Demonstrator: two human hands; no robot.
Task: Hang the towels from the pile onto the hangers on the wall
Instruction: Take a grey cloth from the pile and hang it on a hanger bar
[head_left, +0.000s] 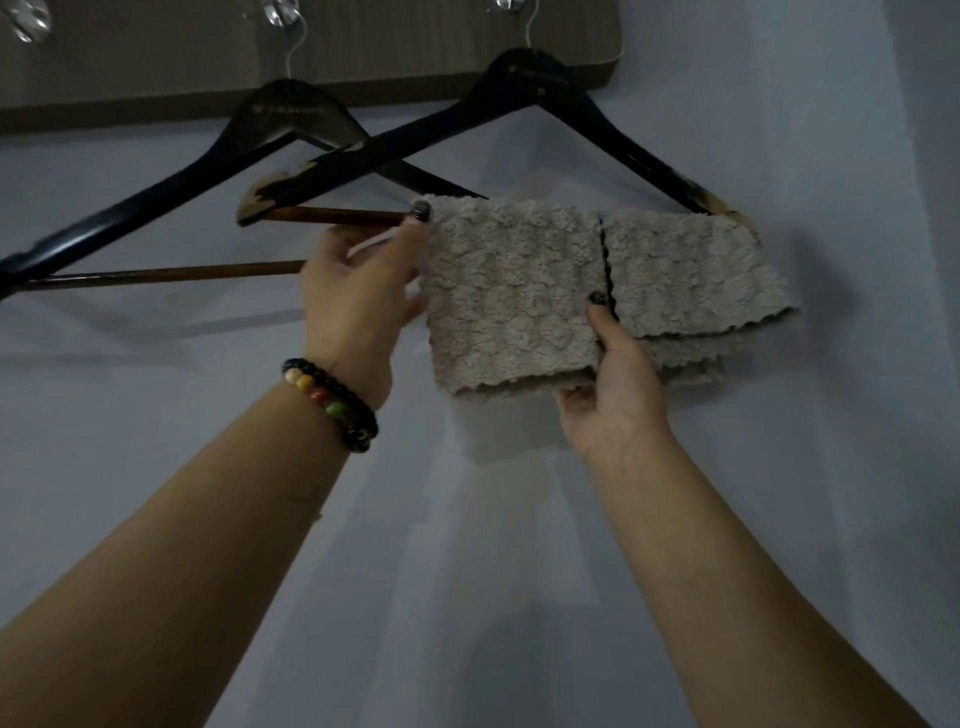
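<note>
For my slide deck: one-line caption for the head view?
Both hands, left and right, grip a fluffy beige towel draped over a black wooden hanger.

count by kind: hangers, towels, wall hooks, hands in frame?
Hangers: 2, left hanger, right hanger
Towels: 2, left towel, right towel
Wall hooks: 3
Hands: 2, left hand, right hand
Total: 9

Right hanger (545, 98) bar: towels (514, 291) fill right part, bare rod (337, 215) left of them. Left hanger (156, 192) crosses behind, arms overlapping. Wall (467, 545) below towels bare; hands (358, 291) crowd left towel's edges.
</note>
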